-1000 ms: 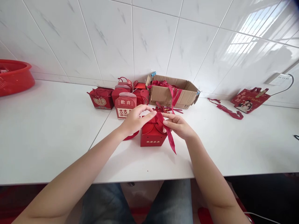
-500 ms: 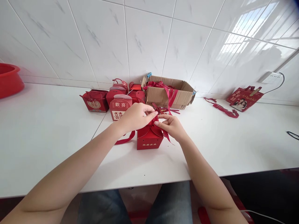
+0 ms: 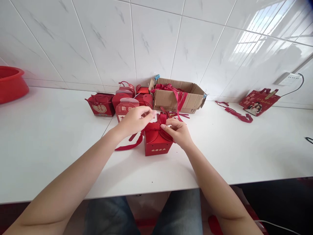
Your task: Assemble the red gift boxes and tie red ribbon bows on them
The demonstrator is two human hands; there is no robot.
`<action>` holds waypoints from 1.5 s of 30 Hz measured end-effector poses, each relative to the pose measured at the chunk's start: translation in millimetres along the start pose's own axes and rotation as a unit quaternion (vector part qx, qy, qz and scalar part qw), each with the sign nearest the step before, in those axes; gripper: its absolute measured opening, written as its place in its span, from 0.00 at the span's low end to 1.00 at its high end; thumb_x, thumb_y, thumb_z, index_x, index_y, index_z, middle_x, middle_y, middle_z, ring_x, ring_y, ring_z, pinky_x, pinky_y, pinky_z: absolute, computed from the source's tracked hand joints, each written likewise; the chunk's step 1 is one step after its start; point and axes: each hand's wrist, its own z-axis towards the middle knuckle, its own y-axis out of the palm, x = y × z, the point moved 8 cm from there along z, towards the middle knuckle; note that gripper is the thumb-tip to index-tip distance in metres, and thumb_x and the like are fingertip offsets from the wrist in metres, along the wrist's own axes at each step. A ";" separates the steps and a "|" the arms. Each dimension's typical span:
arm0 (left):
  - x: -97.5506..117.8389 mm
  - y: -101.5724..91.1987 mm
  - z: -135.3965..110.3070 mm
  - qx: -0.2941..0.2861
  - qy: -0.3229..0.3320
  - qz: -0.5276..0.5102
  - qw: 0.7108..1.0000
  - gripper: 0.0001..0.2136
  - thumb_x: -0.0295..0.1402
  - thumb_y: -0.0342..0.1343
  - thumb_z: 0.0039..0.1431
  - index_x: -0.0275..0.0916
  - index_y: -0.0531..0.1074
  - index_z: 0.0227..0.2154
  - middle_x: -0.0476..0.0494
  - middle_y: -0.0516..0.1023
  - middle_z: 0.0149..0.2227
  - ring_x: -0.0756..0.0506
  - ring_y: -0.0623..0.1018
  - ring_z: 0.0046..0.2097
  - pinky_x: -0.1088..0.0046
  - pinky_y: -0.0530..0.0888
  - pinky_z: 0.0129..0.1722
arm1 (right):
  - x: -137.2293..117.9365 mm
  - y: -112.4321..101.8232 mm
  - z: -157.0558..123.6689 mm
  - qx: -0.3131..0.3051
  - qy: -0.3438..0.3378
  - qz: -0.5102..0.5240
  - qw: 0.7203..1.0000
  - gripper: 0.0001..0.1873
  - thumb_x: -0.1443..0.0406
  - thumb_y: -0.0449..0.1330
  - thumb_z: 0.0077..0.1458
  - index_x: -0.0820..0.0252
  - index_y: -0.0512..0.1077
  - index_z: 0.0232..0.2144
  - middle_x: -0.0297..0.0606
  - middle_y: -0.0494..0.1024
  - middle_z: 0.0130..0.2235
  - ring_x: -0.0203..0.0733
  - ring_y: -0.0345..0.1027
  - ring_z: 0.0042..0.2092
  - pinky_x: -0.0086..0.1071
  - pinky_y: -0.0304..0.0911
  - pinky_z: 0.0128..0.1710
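A small red gift box with gold lettering stands on the white counter in front of me. A red ribbon lies across its top, and one end trails down to the left onto the counter. My left hand pinches the ribbon just above the box's top left. My right hand is closed on the ribbon at the box's top right. Both hands meet over the lid.
Several finished red gift boxes stand behind, next to an open cardboard box full of red ribbons. Loose ribbons and a red paper bag lie at the right. A red basin sits far left.
The ribbon end that hung at the box's right has been drawn in under my right hand. The left end now trails further out on the counter. My hands have shifted slightly over the lid.
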 end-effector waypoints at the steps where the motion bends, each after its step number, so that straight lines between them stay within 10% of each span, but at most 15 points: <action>1: -5.8 1.0 -2.9 -0.023 -0.002 0.004 1.000 0.16 0.48 0.52 0.58 0.40 0.73 0.30 0.46 0.75 0.32 0.46 0.75 0.34 0.71 0.69 0.32 | 2.7 2.0 -0.6 -0.016 0.015 0.011 1.000 0.16 0.52 0.65 0.47 0.59 0.75 0.27 0.37 0.75 0.35 0.30 0.58 0.24 0.30 0.57 0.24; 9: -35.7 23.1 -23.4 -0.119 -0.106 -0.013 0.987 0.13 0.46 0.55 0.55 0.41 0.64 0.29 0.47 0.74 0.29 0.48 0.72 0.25 0.73 0.66 0.22 | 1.3 12.7 -4.0 -0.127 0.075 0.109 0.983 0.14 0.55 0.65 0.50 0.58 0.78 0.33 0.38 0.81 0.34 0.39 0.74 0.37 0.32 0.69 0.36; 18: 29.1 -3.9 -7.3 -0.127 0.075 0.079 0.986 0.11 0.42 0.52 0.57 0.43 0.75 0.29 0.47 0.76 0.33 0.46 0.73 0.32 0.71 0.68 0.30 | -14.5 12.7 4.0 -0.092 0.083 -0.057 0.991 0.09 0.63 0.62 0.51 0.61 0.80 0.25 0.36 0.79 0.27 0.34 0.66 0.27 0.28 0.59 0.26; 23: 52.9 13.2 22.9 -0.152 0.160 0.088 0.971 0.08 0.37 0.53 0.56 0.42 0.76 0.28 0.46 0.76 0.37 0.44 0.74 0.40 0.69 0.69 0.39 | -18.4 21.6 -3.1 -0.142 0.027 -0.065 0.987 0.10 0.61 0.60 0.53 0.61 0.78 0.25 0.33 0.74 0.22 0.31 0.58 0.22 0.28 0.51 0.22; 25: 48.4 20.0 33.4 -0.139 0.170 0.087 0.972 0.06 0.36 0.56 0.54 0.42 0.76 0.30 0.46 0.75 0.38 0.43 0.73 0.43 0.68 0.68 0.43 | -16.9 20.6 -3.6 -0.136 0.026 -0.061 0.989 0.15 0.57 0.60 0.54 0.62 0.77 0.25 0.35 0.75 0.23 0.31 0.57 0.22 0.28 0.50 0.22; 30: 22.2 -13.3 24.6 0.110 0.090 0.067 0.988 0.10 0.40 0.56 0.56 0.38 0.72 0.31 0.45 0.74 0.31 0.45 0.72 0.35 0.68 0.68 0.38 | -15.2 19.0 -1.8 -0.086 0.017 -0.061 0.994 0.20 0.53 0.59 0.55 0.63 0.76 0.23 0.36 0.77 0.24 0.32 0.59 0.24 0.28 0.52 0.23; 36: -11.8 9.3 -16.0 -0.053 -0.051 -0.068 0.995 0.16 0.48 0.56 0.56 0.39 0.76 0.28 0.47 0.76 0.27 0.47 0.72 0.28 0.71 0.67 0.27 | -13.7 25.0 -5.9 -0.071 -0.003 -0.047 0.996 0.17 0.55 0.59 0.55 0.62 0.73 0.23 0.38 0.79 0.27 0.35 0.65 0.27 0.29 0.55 0.26; 45: -18.7 26.2 -28.2 -0.032 -0.030 -0.254 0.966 0.11 0.42 0.55 0.58 0.39 0.69 0.32 0.45 0.76 0.35 0.46 0.77 0.39 0.69 0.74 0.41 | -8.3 20.7 -10.9 0.010 -0.007 0.023 1.000 0.21 0.56 0.64 0.52 0.53 0.57 0.40 0.31 0.80 0.27 0.32 0.60 0.19 0.27 0.50 0.21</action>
